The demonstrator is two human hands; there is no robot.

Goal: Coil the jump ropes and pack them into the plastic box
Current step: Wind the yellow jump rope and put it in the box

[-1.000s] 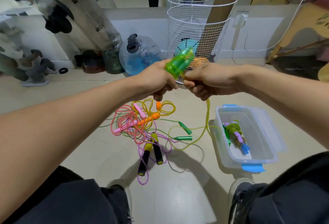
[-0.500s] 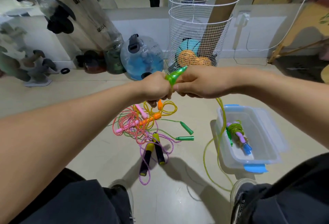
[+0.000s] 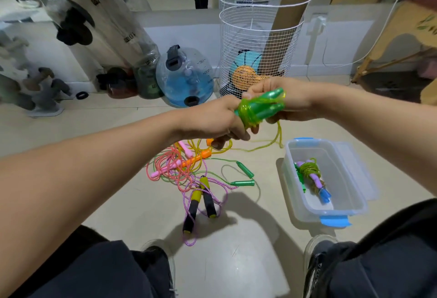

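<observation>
2 translucent green handles [image 3: 260, 106] are being held side by side above the floor, yellow-green cord [image 3: 272, 140] being wound around their base and trailing down. A tangle of pink, orange, green and purple jump ropes [image 3: 189, 174] is lying beside the clear plastic box [image 3: 354, 207], where 1 coiled rope [image 3: 312, 177] is resting inside.

More yellow-green cord [image 3: 279, 133] now around green handles [image 3: 260, 106], trailing slack shorter.
</observation>
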